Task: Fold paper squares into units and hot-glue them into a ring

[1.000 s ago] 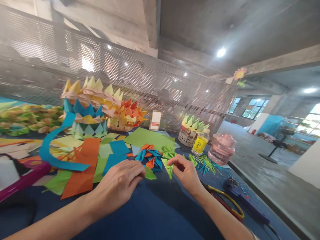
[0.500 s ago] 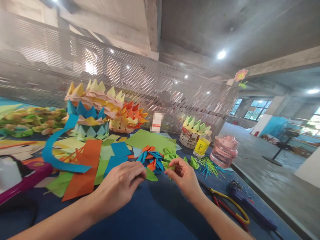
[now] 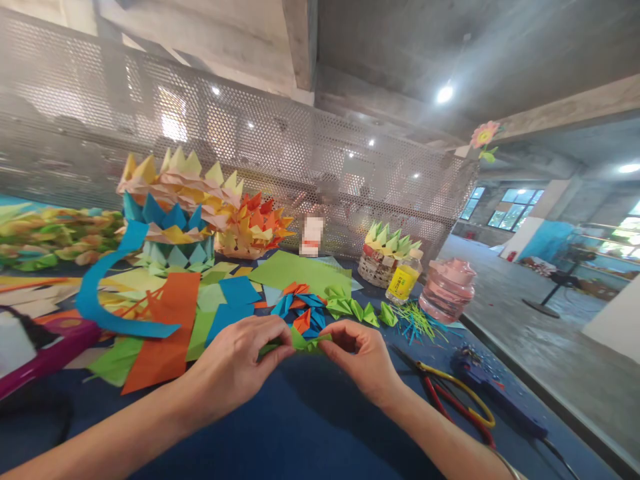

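In the middle of the view, just above the blue table, my left hand (image 3: 245,353) pinches a green folded paper piece (image 3: 306,341) between thumb and fingertips. From the other side my right hand (image 3: 357,357) is closed with its fingertips on the right end of this green paper. Whether it is one piece or two meeting is hidden by the fingers. Directly behind lies a cluster of blue and orange folded paper pieces (image 3: 313,317). A row of green folded paper pieces (image 3: 353,307) runs rightward from it.
Scissors (image 3: 463,393) and a blue glue gun (image 3: 505,393) lie at the right, near the table edge. Behind them stand a pink water jug (image 3: 449,288) and a yellow-labelled bottle (image 3: 403,281). Coloured paper sheets (image 3: 167,320) and folded paper crowns (image 3: 175,220) fill the left.
My right hand has come down and left from the green row, and its fingertips now meet the green paper held by my left hand. The view has shifted slightly.
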The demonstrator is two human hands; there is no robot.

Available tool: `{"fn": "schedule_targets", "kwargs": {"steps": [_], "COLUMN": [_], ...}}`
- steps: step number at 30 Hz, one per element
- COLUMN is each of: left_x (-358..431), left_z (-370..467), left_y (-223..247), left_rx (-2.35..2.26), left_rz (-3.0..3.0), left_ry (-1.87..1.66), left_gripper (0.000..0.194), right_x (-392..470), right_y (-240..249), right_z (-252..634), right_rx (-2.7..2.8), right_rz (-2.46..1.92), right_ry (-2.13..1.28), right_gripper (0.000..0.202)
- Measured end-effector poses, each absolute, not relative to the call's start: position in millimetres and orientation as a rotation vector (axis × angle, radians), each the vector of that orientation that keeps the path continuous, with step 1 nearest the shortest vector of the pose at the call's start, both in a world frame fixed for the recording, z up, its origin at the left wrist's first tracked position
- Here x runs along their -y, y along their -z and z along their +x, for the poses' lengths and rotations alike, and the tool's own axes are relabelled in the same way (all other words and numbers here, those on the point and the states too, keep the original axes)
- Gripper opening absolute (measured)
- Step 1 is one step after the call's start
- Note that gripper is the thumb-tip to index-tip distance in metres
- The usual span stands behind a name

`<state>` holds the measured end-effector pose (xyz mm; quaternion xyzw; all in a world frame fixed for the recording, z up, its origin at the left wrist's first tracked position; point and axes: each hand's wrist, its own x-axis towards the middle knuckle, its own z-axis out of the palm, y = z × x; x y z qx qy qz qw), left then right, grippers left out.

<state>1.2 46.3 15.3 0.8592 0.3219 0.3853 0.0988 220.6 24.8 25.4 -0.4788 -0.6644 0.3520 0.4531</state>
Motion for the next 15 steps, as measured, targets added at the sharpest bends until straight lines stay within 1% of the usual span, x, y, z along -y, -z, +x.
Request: {"fn": "schedule_targets", "kwargs": {"steps": [6, 15], "left_x": [-44.8, -42.3], "left_z": [1.8, 2.9], "left_y": [-12.4, -12.9], "left_rx": [-0.964, -0.982], "left_rz": [2.564, 2.58], "left_ry": [-1.101, -1.091], "left_gripper": [0.014, 0.016], "right_x": [-22.3, -20.6], "right_y": [-24.0, -23.7], "right_z": [218.5, 215.3], "right_rx": [1.659, 1.655], "right_rz": [-1.189, -1.195], "right_ry": [-0.863, -0.888], "right_gripper": [0.016, 0.014]}}
